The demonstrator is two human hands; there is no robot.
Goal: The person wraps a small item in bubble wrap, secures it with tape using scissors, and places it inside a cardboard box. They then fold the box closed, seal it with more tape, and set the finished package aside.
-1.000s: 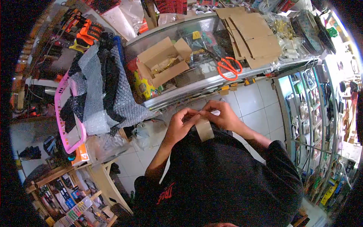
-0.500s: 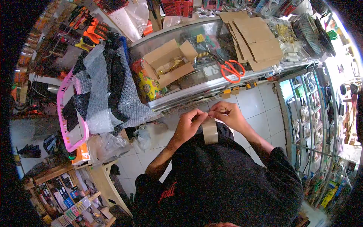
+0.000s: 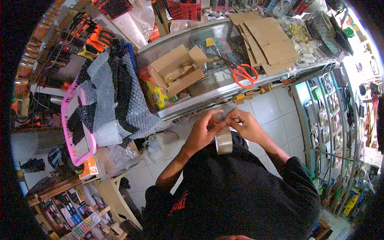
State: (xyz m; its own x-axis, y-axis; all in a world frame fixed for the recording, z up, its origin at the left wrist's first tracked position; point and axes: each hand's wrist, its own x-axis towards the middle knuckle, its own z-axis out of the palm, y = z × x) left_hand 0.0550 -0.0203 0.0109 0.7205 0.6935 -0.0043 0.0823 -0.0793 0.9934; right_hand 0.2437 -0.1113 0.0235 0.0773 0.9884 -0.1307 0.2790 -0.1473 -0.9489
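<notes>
A roll of brown packing tape (image 3: 225, 145) hangs just below my fingertips, against the front of the black shirt. My right hand (image 3: 245, 125) is closed in a pinch at the roll's upper edge. My left hand (image 3: 205, 130) is at the same spot, curled round the tape's near side; its thumb presses toward the right fingertips and its index finger is raised. Where exactly the fingers meet the tape, and whether a loose end shows, is hidden.
A glass display counter (image 3: 218, 90) stands ahead, bearing an open cardboard box (image 3: 180, 86), orange-handled scissors (image 3: 245, 76) and flattened cardboard (image 3: 268, 44). Bubble wrap (image 3: 105, 100) spills from a pink basket (image 3: 64, 112) at left. Glass shelving (image 3: 332, 124) stands at right.
My left index finger has lifted and opened away from the thumb. The tape roll has tilted slightly, showing more of its inner side. The camera view has shifted a little.
</notes>
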